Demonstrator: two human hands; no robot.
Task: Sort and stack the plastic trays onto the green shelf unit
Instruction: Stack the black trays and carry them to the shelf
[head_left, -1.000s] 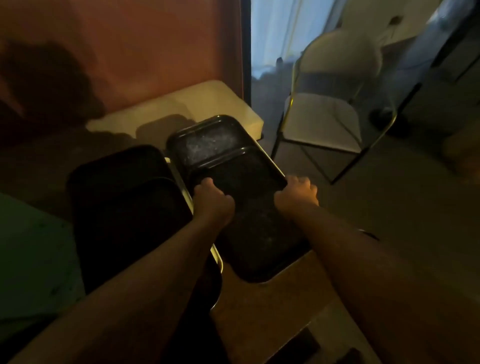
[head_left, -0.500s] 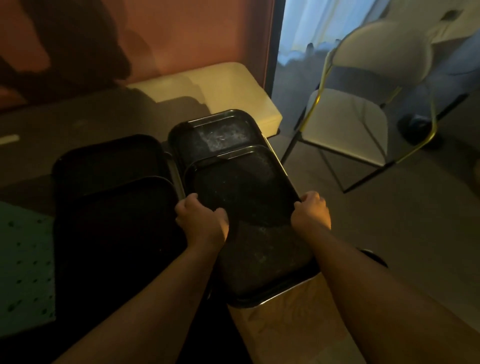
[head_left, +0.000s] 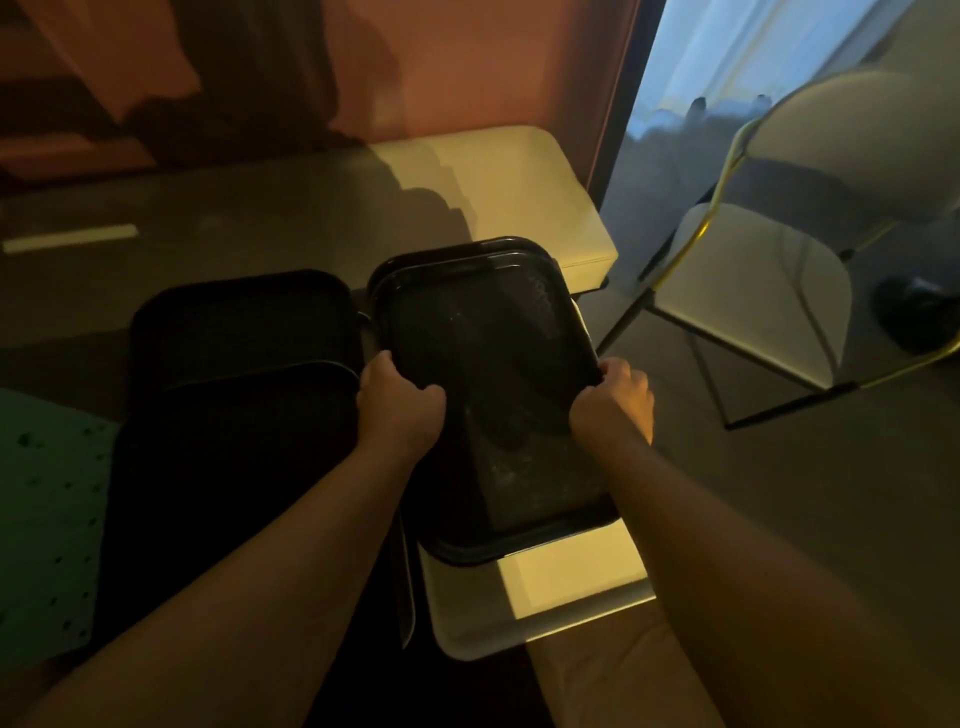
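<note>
The head view, the only one, looks down in dim light on two bare forearms reaching forward. The left hand (head_left: 397, 402) curls its fingers round the left long edge of a black tray (head_left: 498, 374), thumb on the tray's inner face. The right hand (head_left: 615, 397) grips the opposite long edge in the same way. This top tray lies nearly square over a second black tray (head_left: 470, 250), of which only a thin strip of far rim shows beyond it; the two rims sit close together, though whether they are fully nested cannot be told. Under that pair, a pale tray (head_left: 545, 618) juts out toward the viewer.

To the left, just beside this pile, lie two more dark trays: a far one (head_left: 244, 322) and a near one (head_left: 234, 467) overlapping its front part. That makes four black trays and one pale tray that can be counted; deeper layers are lost in shadow. At the far left edge shows one green perforated surface (head_left: 47, 519), touching or just beside the left pile.

Behind the trays stands one cream padded bench (head_left: 524, 192) against a reddish wall (head_left: 467, 62). To the right stands one white chair (head_left: 769, 291) with a thin metal frame.
</note>
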